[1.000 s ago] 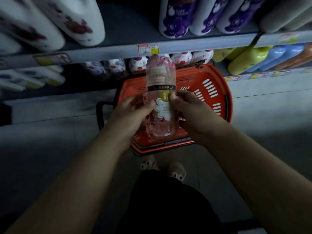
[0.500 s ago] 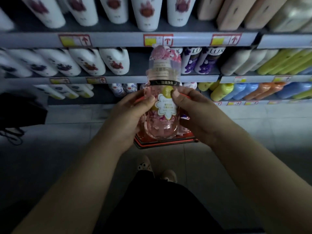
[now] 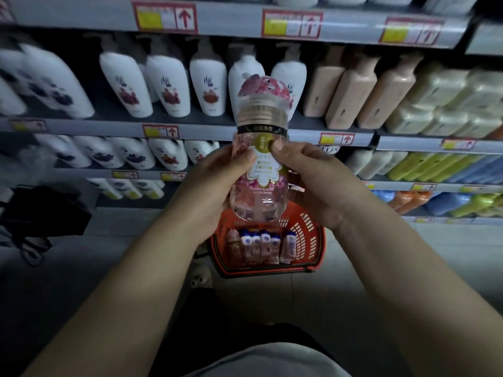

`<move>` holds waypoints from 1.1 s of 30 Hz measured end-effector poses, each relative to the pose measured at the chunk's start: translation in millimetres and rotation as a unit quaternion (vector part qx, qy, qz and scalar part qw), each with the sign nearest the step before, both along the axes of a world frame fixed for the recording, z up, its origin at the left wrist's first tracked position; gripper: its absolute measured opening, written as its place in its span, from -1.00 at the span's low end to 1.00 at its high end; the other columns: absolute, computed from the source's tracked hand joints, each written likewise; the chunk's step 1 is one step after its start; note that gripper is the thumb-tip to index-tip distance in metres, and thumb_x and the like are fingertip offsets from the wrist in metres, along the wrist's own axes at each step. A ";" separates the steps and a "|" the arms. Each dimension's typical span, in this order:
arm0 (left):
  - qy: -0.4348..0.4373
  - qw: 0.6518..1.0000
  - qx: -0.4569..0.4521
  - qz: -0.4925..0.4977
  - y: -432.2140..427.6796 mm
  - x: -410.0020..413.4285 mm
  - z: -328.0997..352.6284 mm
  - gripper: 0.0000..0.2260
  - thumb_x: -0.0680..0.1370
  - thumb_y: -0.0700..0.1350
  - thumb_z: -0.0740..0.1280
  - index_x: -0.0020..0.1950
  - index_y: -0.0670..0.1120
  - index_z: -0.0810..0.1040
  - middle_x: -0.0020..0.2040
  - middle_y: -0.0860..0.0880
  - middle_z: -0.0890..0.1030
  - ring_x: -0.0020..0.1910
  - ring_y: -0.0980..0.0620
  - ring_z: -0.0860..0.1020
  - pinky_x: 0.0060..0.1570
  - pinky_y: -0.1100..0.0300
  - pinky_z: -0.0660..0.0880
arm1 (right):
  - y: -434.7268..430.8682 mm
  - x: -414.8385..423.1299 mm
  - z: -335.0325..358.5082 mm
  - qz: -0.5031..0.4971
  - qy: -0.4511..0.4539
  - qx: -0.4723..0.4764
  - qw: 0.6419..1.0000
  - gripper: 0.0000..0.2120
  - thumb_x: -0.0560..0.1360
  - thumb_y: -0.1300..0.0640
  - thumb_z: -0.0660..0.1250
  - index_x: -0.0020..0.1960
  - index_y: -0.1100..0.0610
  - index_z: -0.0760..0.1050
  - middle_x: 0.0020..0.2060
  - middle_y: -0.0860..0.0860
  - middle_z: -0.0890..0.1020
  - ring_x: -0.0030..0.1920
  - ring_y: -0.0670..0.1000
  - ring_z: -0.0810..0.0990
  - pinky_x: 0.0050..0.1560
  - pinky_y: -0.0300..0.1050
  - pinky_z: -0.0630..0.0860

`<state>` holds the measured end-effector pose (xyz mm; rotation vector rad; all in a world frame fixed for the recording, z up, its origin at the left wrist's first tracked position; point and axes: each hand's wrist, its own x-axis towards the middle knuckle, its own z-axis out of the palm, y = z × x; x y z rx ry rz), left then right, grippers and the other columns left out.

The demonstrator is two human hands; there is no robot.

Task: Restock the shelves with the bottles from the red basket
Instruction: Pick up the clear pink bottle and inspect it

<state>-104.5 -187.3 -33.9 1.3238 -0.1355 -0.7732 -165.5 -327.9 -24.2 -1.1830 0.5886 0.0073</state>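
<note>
I hold a clear pink bottle (image 3: pixel 260 148) with a floral cap and a white flower label upright in front of the shelves. My left hand (image 3: pixel 217 186) grips its left side and my right hand (image 3: pixel 310 183) grips its right side, both thumbs on the label. Below it the red basket (image 3: pixel 307 240) stands on the floor with several small bottles (image 3: pixel 261 244) lying inside. The bottle's top reaches the level of the shelf (image 3: pixel 109 126) that carries white pump bottles (image 3: pixel 168 83).
Beige bottles (image 3: pixel 351 96) and pale yellow packs (image 3: pixel 449 104) fill the same shelf to the right. Lower shelves hold white, yellow, blue and orange bottles (image 3: pixel 435 170). A dark bag (image 3: pixel 46 213) lies on the floor at left. My feet (image 3: pixel 200 277) stand by the basket.
Both hands have raised the pink bottle from above the basket to shelf height. My view has tilted upward, bringing higher shelves into sight and showing the basket's contents.
</note>
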 end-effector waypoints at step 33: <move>-0.286 0.956 -0.066 0.014 -15.0 312.6 110.0 -0.52 0.57 -0.29 0.27 0.48 -0.05 0.33 0.25 -0.09 0.59 0.21 0.06 0.57 0.11 0.21 0.54 | 27.7 305.2 123.1 -0.110 -0.154 -0.404 0.895 -0.54 0.40 0.07 0.21 0.31 0.02 0.40 0.12 0.17 0.54 0.14 0.12 0.54 0.17 0.12 0.53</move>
